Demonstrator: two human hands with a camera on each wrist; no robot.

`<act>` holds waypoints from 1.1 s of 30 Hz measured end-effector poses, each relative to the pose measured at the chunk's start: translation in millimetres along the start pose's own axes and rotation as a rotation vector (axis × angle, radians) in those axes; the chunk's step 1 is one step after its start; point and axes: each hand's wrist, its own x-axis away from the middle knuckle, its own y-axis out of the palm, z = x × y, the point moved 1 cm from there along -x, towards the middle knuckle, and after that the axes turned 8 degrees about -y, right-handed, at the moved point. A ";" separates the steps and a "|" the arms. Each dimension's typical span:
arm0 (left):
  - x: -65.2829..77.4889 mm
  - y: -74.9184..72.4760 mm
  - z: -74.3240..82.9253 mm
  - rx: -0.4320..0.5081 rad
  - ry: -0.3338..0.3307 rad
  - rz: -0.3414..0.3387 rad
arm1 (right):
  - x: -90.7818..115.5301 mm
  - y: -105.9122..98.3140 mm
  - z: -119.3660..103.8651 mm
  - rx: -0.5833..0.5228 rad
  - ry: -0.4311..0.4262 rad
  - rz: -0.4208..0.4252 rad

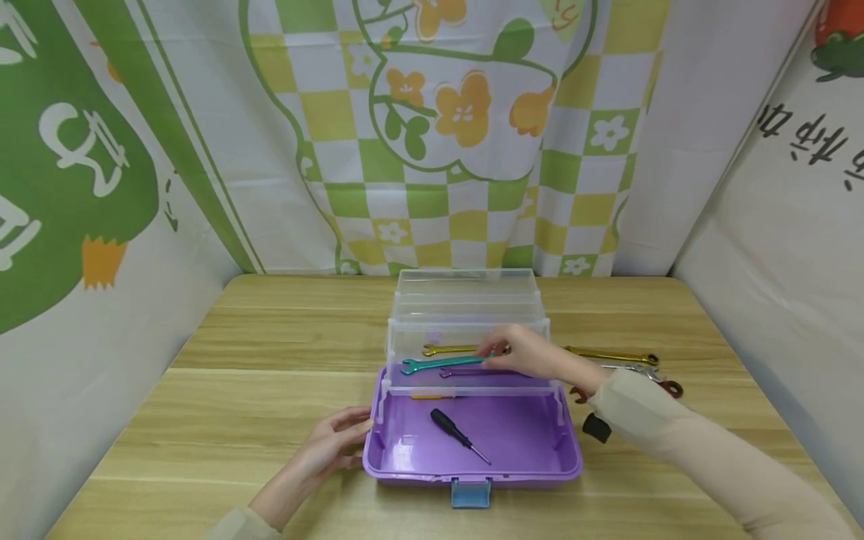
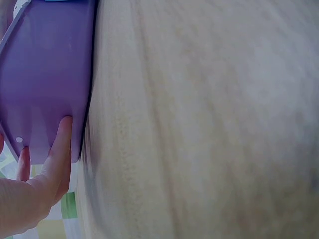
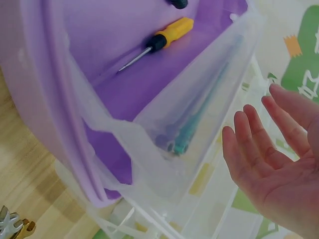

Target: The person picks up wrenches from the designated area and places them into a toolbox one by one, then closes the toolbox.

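Right hand (image 1: pixel 518 351): fingers loose, nothing held
Green wrench (image 1: pixel 439 364): in the tray (image 1: pixel 472 391) just beside that hand; probably stiff, kinda slick, pinch mid-shaft
Left hand (image 1: pixel 331 444): fingers extended against box (image 2: pixel 45 74)

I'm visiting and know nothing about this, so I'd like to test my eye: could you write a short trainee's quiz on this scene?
1. True or false: the black screwdriver lies inside the purple toolbox.
2. What do the fingers of the left hand touch? A) the blue latch; B) the toolbox's side wall; C) the curtain.
3. Fill in: the handle of the second screwdriver is mostly ____.

Key: 1. True. 2. B. 3. Yellow.
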 end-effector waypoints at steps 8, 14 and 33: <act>0.3 -0.6 -0.5 -0.001 0.002 -0.004 | 14.5 -5.6 1.4 -0.031 -0.006 0.055; 0.5 -0.2 0.0 0.004 0.001 -0.005 | 31.0 -12.3 2.0 -0.055 0.042 0.122; 0.2 0.6 0.2 0.005 -0.003 0.005 | 94.1 -27.8 30.9 -0.108 0.216 0.222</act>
